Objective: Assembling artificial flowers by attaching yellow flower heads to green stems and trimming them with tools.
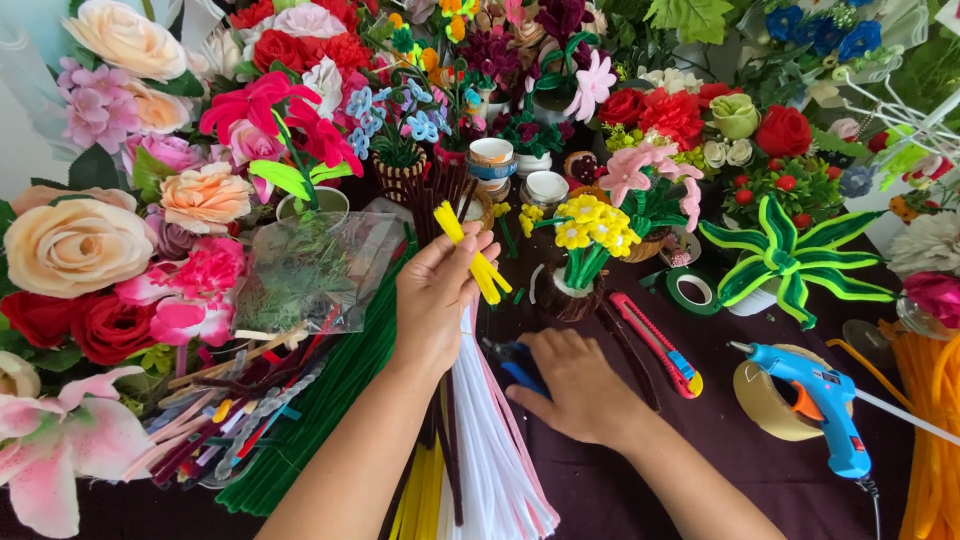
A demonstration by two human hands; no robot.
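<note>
Yellow fuzzy pipe-cleaner pieces (478, 258), short and bent, are sitting pinched between the thumb and fingers of my left hand (437, 295), which is closing on them above the bundled white pipe cleaners (490, 450). My right hand (572, 385) is resting palm-down on the dark purple cloth surface (700, 470), fingers curling over blue-handled pliers (518, 362); I cannot tell whether it is actually gripping them. I am judging the yellow pieces light, soft-piled and easily bent, best held near the gathered lower ends. A red utility knife (655, 342) is lying just beside the right hand, a blue glue gun (820, 400) farther off.
</note>
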